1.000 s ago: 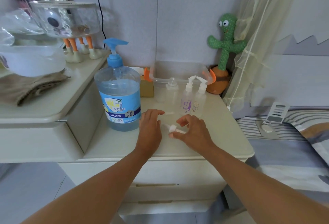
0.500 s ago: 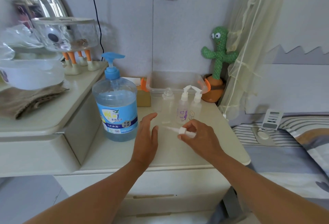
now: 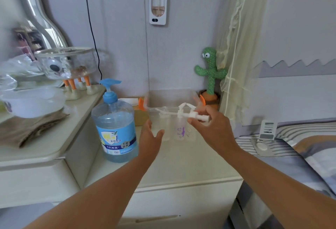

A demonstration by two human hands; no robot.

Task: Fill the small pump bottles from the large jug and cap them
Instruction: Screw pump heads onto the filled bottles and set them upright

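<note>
I see my right hand (image 3: 212, 128) raised over the small pump bottles (image 3: 181, 130), its fingers pinching a white pump cap (image 3: 195, 116) held sideways, my left hand (image 3: 151, 137) beside them, fingers spread and empty, large jug (image 3: 115, 128) standing left on the table (image 3: 181, 166)

The left forearm (image 3: 109, 188) at seven o'clock and right forearm (image 3: 272, 179) at five are bare. So are the left hand (image 3: 151, 137) and right hand (image 3: 212, 128).
</note>
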